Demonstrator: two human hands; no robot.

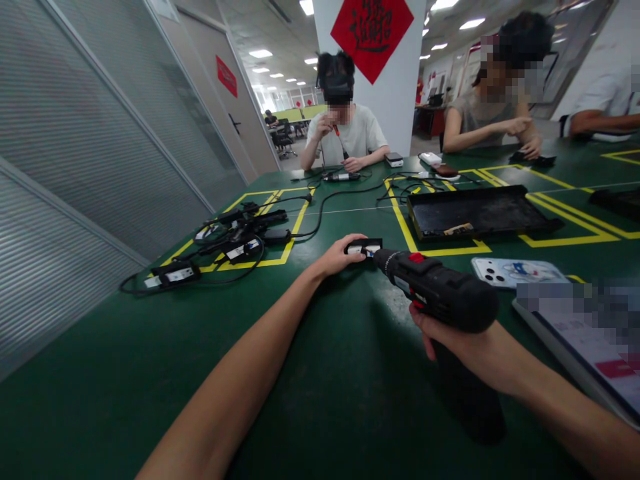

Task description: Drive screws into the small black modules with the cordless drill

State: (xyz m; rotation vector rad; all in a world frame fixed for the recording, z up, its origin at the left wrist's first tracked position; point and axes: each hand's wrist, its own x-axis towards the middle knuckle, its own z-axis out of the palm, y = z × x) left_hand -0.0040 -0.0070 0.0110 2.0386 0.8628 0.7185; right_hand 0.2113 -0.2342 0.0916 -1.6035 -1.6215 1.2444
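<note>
My right hand [457, 340] is wrapped round the handle of a black cordless drill [440, 287] with red details. The drill points forward and left, its chuck end at a small black box-shaped part [371, 245] with a white label. Whether the bit touches the part cannot be made out. My left hand [341, 255] grips that part at its left end, low over the green table [300, 373]. Its fingers are closed on the part and partly cover the label.
Black power adapters with tangled cables [240, 240] lie on the left. A black tray [470, 212] sits ahead on the right, with a phone [520, 272] and a laptop-like device [580, 347] nearer. Across the table, a person [345, 133] holds a screwdriver [340, 141]; another person [485, 120] sits further right.
</note>
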